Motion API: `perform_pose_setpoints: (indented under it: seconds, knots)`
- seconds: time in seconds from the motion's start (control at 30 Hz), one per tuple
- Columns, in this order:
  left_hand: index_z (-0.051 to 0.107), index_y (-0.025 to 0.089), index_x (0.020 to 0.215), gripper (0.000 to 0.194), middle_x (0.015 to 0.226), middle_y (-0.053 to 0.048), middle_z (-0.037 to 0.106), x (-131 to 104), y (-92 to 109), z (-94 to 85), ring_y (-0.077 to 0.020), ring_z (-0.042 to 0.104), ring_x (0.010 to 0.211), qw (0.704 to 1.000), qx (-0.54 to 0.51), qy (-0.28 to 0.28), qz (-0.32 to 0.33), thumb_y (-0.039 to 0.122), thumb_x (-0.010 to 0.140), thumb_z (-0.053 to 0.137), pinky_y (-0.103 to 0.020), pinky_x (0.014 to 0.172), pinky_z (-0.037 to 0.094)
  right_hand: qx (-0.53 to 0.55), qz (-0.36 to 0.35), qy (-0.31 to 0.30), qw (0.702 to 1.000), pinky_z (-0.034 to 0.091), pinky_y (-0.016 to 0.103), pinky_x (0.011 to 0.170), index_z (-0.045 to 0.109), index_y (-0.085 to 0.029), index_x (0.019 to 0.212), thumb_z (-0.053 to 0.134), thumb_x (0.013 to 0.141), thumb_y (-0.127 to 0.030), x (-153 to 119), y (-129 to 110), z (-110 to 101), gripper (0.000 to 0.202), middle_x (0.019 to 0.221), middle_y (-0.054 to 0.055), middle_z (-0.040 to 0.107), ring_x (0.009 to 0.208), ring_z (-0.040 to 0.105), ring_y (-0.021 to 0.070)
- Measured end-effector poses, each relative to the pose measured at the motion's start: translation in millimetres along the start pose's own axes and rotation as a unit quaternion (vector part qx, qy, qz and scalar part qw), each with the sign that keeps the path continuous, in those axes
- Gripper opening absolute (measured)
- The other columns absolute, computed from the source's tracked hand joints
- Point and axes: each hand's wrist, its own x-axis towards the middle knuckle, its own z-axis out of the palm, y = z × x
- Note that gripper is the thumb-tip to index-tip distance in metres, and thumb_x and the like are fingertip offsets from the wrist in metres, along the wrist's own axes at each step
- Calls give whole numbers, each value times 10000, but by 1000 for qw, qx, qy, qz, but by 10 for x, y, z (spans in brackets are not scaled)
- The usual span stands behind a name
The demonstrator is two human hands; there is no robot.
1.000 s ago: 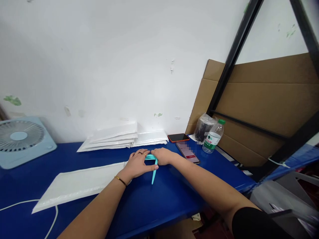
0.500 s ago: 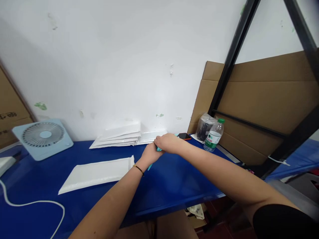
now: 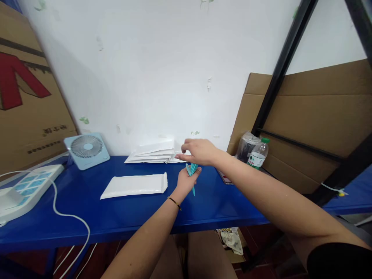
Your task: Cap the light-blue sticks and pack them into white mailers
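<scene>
My left hand (image 3: 186,181) is closed round a bunch of slim turquoise sticks (image 3: 193,169), too small to tell their exact kind. One end pokes out below the fingers, and several tops fan out above them. Just above the bunch, my right hand (image 3: 200,151) is open, thumb and fingers apart, with nothing visible in it. To the left of my left hand a white padded envelope (image 3: 136,185) lies flat on the blue table (image 3: 145,217). A stack of similar white envelopes (image 3: 154,151) rests against the wall, partly behind my right hand.
A light-blue fan (image 3: 88,147) and a white power strip (image 3: 37,186) with a cable (image 3: 65,215) occupy the left side. Beyond my right forearm are a partly hidden phone (image 3: 223,177), a water bottle (image 3: 257,155) and a plastic-wrapped dark item (image 3: 245,145). A black frame (image 3: 276,85) stands right.
My hands were together over the turquoise sticks; now my right hand has lifted off and opened, while my left keeps hold of the bunch. The view has swung left, bringing the power strip into sight.
</scene>
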Motion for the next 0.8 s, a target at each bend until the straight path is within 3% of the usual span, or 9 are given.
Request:
perform_pose_setpoints:
  seconds: [0.1, 0.23, 0.3, 0.37, 0.47, 0.57, 0.6, 0.7, 0.8]
  knots:
    - [561, 146, 569, 305, 496, -21, 586, -120, -53, 1, -158, 578, 516, 1000, -19, -23, -10, 414, 714, 560, -249, 548, 424, 89, 8, -57, 994, 330, 260, 620, 639, -157, 807, 269, 881, -512, -27, -104, 290, 518, 814, 91, 617, 740, 547, 179]
    - [564, 144, 580, 164, 546, -46, 620, -212, -168, 14, -187, 612, 582, 999, -27, -25, -36, 283, 657, 606, -255, 557, 441, 162, -25, -69, 984, 352, 269, 618, 635, -141, 710, 343, 887, -392, -90, -230, 604, 423, 715, 89, 619, 686, 547, 171]
    - [563, 144, 650, 142, 520, -24, 596, -233, -192, 29, -174, 594, 532, 998, -43, -32, -44, 268, 635, 631, -243, 511, 428, 213, -27, -62, 975, 376, 280, 629, 636, -142, 721, 401, 864, -375, -131, -218, 654, 361, 731, 86, 618, 696, 551, 172]
    - [543, 151, 682, 177, 453, 18, 530, -253, -178, 36, -139, 537, 442, 996, -67, -44, -45, 298, 647, 635, -227, 455, 397, 308, 8, -18, 951, 410, 286, 655, 634, -164, 877, 499, 809, -391, -195, -159, 657, 273, 874, 89, 618, 780, 562, 181]
    - [506, 161, 687, 215, 392, 74, 406, -328, -90, 14, -81, 406, 338, 987, -132, -69, -53, 357, 698, 593, -203, 387, 337, 496, 86, 79, 861, 451, 293, 735, 491, -236, 1171, 664, 668, -390, -371, -82, 668, 554, 1137, 89, 530, 975, 534, 193]
    - [507, 150, 658, 182, 421, 69, 415, -500, 46, -28, -59, 374, 329, 972, -161, -153, -77, 290, 653, 623, -186, 350, 298, 648, 119, 63, 749, 481, 309, 743, 426, -238, 1217, 771, 529, -317, -621, -176, 767, 774, 1105, 80, 550, 933, 571, 197]
    - [512, 145, 644, 163, 441, 60, 438, -579, 94, -37, -58, 383, 335, 966, -158, -188, -87, 247, 620, 638, -183, 343, 289, 687, 135, 44, 713, 495, 312, 710, 457, -214, 1175, 762, 545, -317, -704, -253, 815, 708, 1021, 73, 589, 870, 597, 196]
    - [524, 137, 625, 101, 442, 57, 451, -860, 217, -26, -55, 386, 338, 948, -181, -223, -136, 161, 581, 612, -179, 350, 286, 738, 231, 77, 630, 508, 290, 583, 548, -146, 907, 673, 658, -379, -916, -552, 943, 363, 735, 47, 616, 705, 627, 197]
    - [546, 127, 660, 70, 416, 55, 457, -1190, 264, 31, -63, 403, 344, 928, -228, -210, -207, 130, 591, 559, -183, 378, 301, 734, 270, 129, 609, 500, 277, 518, 538, -172, 984, 632, 702, -363, -1076, -797, 985, 353, 722, 21, 596, 600, 620, 171]
